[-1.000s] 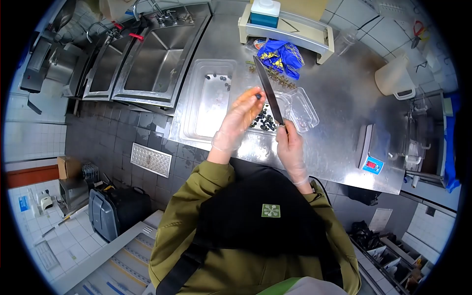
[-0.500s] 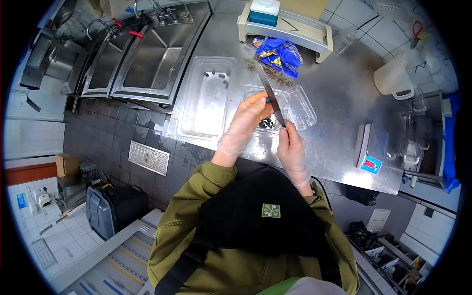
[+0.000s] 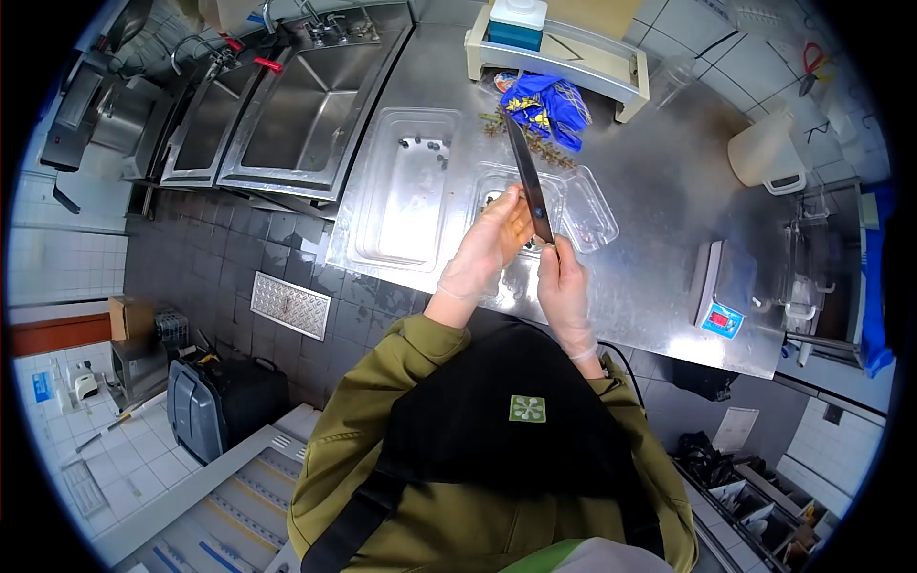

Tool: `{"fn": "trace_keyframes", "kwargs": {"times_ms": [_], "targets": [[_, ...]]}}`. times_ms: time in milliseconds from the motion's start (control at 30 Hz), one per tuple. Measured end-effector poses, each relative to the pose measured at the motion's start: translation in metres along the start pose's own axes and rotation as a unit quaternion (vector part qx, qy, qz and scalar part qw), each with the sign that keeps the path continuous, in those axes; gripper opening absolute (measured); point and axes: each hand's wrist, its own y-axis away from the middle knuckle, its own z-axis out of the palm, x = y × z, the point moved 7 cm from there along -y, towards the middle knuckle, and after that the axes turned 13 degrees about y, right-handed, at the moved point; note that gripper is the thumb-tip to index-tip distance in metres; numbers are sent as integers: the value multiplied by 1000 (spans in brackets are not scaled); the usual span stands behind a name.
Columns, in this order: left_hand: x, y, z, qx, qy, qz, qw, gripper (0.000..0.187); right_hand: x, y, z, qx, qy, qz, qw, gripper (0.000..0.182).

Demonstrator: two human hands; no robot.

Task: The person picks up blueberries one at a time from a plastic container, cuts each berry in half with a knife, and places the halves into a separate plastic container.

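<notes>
- While the right hand was closed around the handle of a knife, the long blade pointed up and away from the person, over the clamshell.
- The left hand was held up against the blade's left side, fingers pinched together just beside it; whether a berry sat between the fingertips could not be told.
- Both hands wore thin clear gloves and were close together, almost touching at the knife.
- The clamshell lay open on the steel counter, directly under and beyond the hands; dark berries showed in it, partly hidden by the left hand.
- A clear tray stood just left of the clamshell, with a few dark berries at its far end.
- A blue bag and some stems lay beyond the knife tip.
- A scale stood to the right, its small red display too small to read.
- No writing could be read; the black apron bore a green square badge with a pale leaf-like mark.
</notes>
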Motion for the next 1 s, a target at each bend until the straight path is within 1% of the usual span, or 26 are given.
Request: {"fn": "trace_keyframes", "kwargs": {"times_ms": [67, 267, 367, 467, 567, 667, 767, 867, 1000], "targets": [[-1, 0, -2, 10, 19, -3, 1000, 24, 3, 0, 1, 7, 7, -4, 1000, 20], [-1, 4, 8, -7, -16, 7, 1000, 28, 1, -1, -1, 52, 15, -37, 998, 20], [-1, 7, 13, -21, -67, 11, 997, 30, 5, -3, 1, 41, 15, -18, 999, 19], [-3, 3, 6, -31, -118, -17, 992, 35, 7, -5, 2, 26, 8, -8, 1000, 20], [-6, 2, 7, -27, -103, -24, 994, 34, 19, -7, 10, 7, -96, 35, 995, 19], [-4, 5, 11, -1, -126, 31, 992, 28, 19, -9, 10, -8, -92, 50, 994, 22], [1, 5, 13, 27, -219, 119, 968, 27, 18, -7, 12, -28, -92, 68, 993, 22], [4, 3, 6, 59, -169, 133, 975, 26, 20, -8, 12, -5, -77, 40, 996, 22], [-1, -2, -4, 48, -112, 100, 987, 25, 14, -8, 9, -6, -53, 33, 998, 21]]}}
